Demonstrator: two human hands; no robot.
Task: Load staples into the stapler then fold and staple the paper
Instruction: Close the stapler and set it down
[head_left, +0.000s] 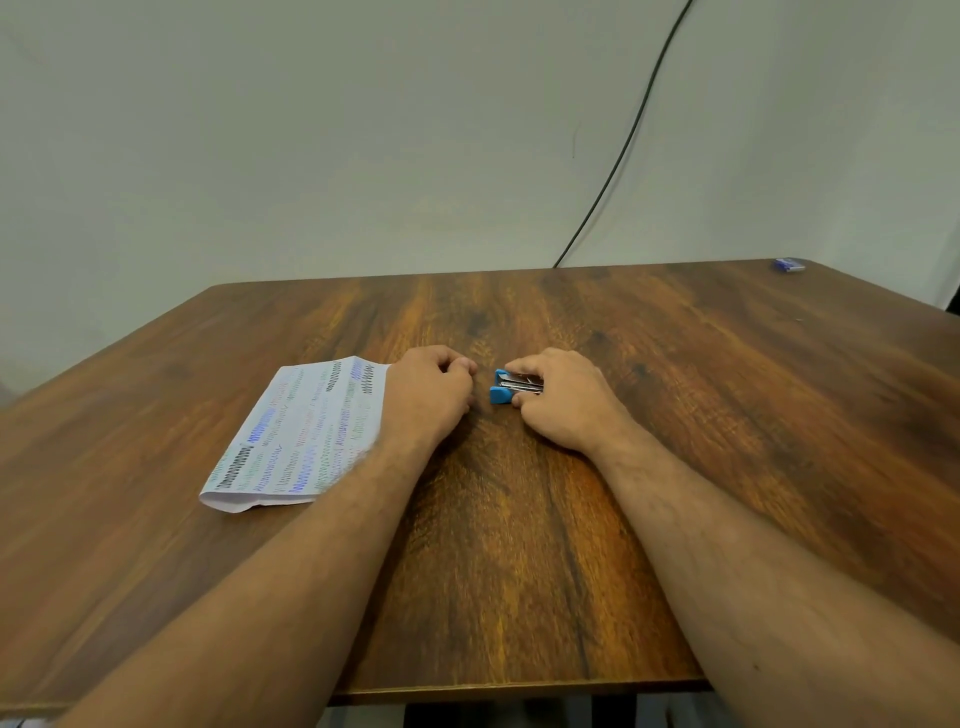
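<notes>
While both forearms lie stretched across the wooden table (519, 545), the right hand (563, 397) pinches a small blue stapler (506, 387) near the table's middle, fingers over its top and thumb at its near side, metal parts showing between the blue ends. Just beside it, apart from the stapler, the left hand (428, 397) rests with fingers curled narrow; I cannot tell if they hold anything. Folded, scribbled paper (296, 436) lies flat beside the left wrist. 1 small blue box (788, 265) sits at the far right corner, and a black cable (631, 135) runs down the wall.
</notes>
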